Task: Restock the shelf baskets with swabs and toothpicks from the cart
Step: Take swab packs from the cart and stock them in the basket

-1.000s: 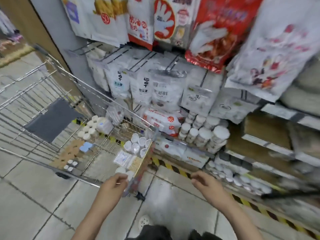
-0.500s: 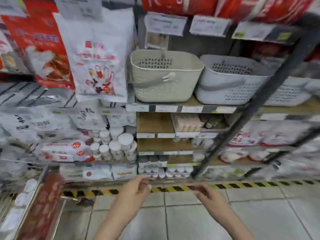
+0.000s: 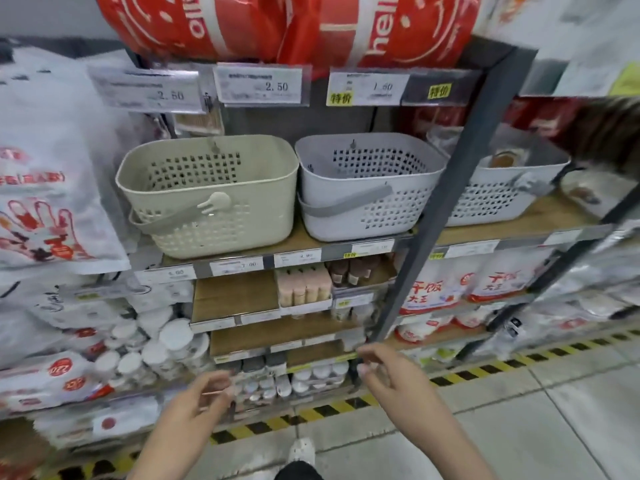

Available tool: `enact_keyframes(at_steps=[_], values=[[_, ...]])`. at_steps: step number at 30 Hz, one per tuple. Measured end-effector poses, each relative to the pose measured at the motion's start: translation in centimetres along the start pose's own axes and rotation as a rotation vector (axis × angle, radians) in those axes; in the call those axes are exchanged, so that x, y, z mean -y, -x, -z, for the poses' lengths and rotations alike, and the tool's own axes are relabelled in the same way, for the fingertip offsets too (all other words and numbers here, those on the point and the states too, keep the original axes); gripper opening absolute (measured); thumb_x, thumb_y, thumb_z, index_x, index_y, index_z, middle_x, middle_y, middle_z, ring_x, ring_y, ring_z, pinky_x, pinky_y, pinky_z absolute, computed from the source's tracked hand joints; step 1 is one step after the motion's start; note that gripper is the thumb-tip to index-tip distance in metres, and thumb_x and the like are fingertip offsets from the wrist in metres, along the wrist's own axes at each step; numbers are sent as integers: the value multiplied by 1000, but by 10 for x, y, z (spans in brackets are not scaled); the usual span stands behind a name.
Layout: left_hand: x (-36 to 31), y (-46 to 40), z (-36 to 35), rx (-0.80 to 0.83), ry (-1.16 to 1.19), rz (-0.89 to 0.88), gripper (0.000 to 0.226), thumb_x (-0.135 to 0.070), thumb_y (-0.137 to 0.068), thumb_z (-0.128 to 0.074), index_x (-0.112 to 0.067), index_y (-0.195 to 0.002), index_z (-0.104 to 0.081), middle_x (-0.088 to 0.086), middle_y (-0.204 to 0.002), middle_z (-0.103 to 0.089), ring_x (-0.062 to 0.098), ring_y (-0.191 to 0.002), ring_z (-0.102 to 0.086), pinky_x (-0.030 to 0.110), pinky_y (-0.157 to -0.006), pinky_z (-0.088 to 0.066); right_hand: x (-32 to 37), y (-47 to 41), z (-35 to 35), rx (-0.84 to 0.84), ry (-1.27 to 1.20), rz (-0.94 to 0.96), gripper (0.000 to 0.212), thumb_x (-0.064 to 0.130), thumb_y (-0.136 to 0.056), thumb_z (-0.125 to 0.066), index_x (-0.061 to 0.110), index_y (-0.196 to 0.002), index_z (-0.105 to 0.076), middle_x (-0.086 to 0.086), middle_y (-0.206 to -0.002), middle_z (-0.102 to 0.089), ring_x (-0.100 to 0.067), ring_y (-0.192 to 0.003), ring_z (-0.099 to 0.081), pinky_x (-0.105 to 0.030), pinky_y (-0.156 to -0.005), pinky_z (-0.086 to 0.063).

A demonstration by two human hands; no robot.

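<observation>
My left hand [image 3: 194,407] low and near, fingers loosely curled, holding nothing, my right hand [image 3: 391,379] the same, open floor between them, cream plastic basket [image 3: 207,199] and grey plastic basket [image 3: 363,188] touching side by side far up on the wooden shelf [image 3: 301,241] edge

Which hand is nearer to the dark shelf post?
Right. The right hand is just beside the foot of the dark shelf post; the left hand is farther left, below the beige basket.

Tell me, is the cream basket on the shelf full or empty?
Empty, as far as shows. The cream basket stands upright, and only its bare holed back wall is visible inside; the very bottom is hidden.
</observation>
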State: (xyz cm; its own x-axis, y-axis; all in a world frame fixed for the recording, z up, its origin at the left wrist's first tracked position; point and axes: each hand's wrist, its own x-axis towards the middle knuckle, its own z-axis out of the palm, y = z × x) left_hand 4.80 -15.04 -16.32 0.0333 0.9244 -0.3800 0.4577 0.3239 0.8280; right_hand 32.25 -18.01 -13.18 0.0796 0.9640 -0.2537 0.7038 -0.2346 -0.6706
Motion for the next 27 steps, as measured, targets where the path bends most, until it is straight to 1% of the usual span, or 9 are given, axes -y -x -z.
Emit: enact_keyframes(at_steps=[3,6,10,13,15,18,21,23,27], values=[[-25,-31,-3,-13,-2,-19,13,-17,-91,-60,-27,-98,-62,-4,-103,-67,13,-96,-62,34,-90,-47,10,-28,34,-88,32,95,28,35,-98,-47,34,-125,-50,20,-119,-53,3,-101,-50,-6,-76,-41],[-70,-59,-9,-29,20,-92,15,-14,-91,-59,-24,-103,-63,-6,-103,-67,8,-94,-61,25,-80,-46,18,-59,73,-213,24,135,28,31,-98,-48,32,-125,-51,18,-119,-55,0,-102,-54,-16,-85,-47],[-142,-88,-16,-43,-110,-367,21,-26,-90,-58,-44,-101,-56,-26,-105,-61,-4,-98,-59,29,-85,-51,25,-107,112,-432,44,217,29,30,-96,-48,24,-124,-56,14,-119,-58,-2,-111,-51,-24,-92,-45],[-190,-107,-24,-70,-283,-583,20,-38,-91,-51,-50,-107,-48,-41,-107,-46,-22,-98,-46,15,-81,-44,29,-141,128,-628,59,275,26,27,-96,-48,17,-118,-59,8,-110,-58,-7,-105,-51,-25,-87,-44],[-212,-119,-30,-94,-321,-698,22,-39,-92,-48,-47,-113,-49,-40,-109,-43,-26,-101,-40,12,-83,-40,32,-161,137,-696,110,308,23,21,-96,-49,13,-115,-59,3,-108,-58,-12,-103,-51,-28,-86,-43],[-235,-140,-36,-200,-376,-831,24,-39,-92,-44,-36,-113,-55,-27,-111,-49,-10,-105,-44,14,-88,-35,37,-189,150,-717,204,361,20,17,-96,-49,10,-108,-63,-2,-103,-62,-19,-98,-55,-35,-84,-46],[-255,-159,-39,-292,-445,-860,25,-28,-93,-49,-24,-114,-61,-16,-109,-53,4,-100,-49,19,-83,-35,42,-213,161,-676,368,377,17,16,-93,-51,10,-84,-65,-3,-73,-61,-23,-70,-58,-37,-69,-47],[-264,-170,-41,-309,-476,-865,23,-25,-94,-49,-19,-112,-63,-10,-107,-58,9,-97,-53,21,-80,-38,40,-221,167,-628,395,361,21,14,-93,-53,10,-73,-60,-2,-57,-52,-22,-54,-51,-31,-60,-38],[-280,-185,-43,-253,-509,-846,24,-21,-93,-54,-20,-115,-62,-13,-107,-55,3,-96,-51,15,-80,-36,40,-220,175,-519,359,293,19,22,-94,-51,12,-82,-63,-5,-59,-61,-24,-56,-57,-32,-51,-42]])
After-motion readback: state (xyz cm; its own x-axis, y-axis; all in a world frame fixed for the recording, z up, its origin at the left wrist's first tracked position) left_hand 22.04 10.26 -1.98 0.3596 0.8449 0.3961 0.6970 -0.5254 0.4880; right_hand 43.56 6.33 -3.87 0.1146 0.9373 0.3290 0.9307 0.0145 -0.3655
